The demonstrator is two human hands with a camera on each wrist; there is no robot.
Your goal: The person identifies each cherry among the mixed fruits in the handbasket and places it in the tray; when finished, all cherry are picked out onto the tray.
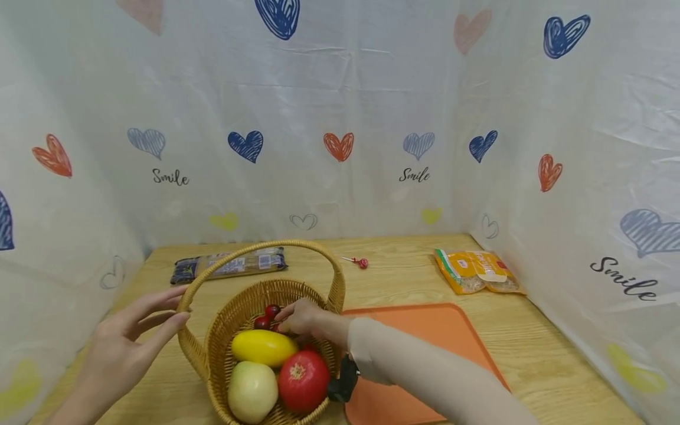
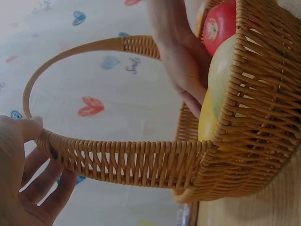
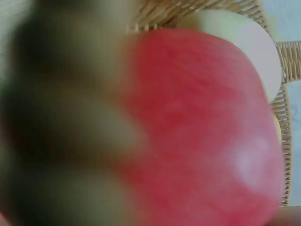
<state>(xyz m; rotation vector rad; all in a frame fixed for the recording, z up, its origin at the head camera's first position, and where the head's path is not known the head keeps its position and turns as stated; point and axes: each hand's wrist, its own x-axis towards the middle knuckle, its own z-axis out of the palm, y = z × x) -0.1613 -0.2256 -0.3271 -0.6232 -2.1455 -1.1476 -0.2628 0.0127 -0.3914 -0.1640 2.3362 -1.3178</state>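
Note:
A wicker basket (image 1: 212,360) with a tall arched handle stands at the front of the table. My left hand (image 1: 119,342) pinches the left side of the handle (image 2: 117,160) between thumb and fingers. Inside lie dark red cherries (image 1: 262,323), an elongated yellow fruit (image 1: 264,347), a pale yellow-green round fruit (image 1: 252,392) and a red pomegranate (image 1: 304,381). Under the handle, my right hand (image 1: 307,319) reaches into the basket, fingertips right at the cherries; whether it grips one I cannot tell. The pomegranate fills much of the right wrist view, beside blurred dark shapes.
An orange tray (image 1: 425,330) lies right of the basket, partly under my right forearm. Behind are a long dark-ended package (image 1: 239,264) and a lollipop (image 1: 362,262). An orange-yellow food bag (image 1: 478,271) lies at back right. Heart-printed curtains (image 1: 345,195) enclose the table.

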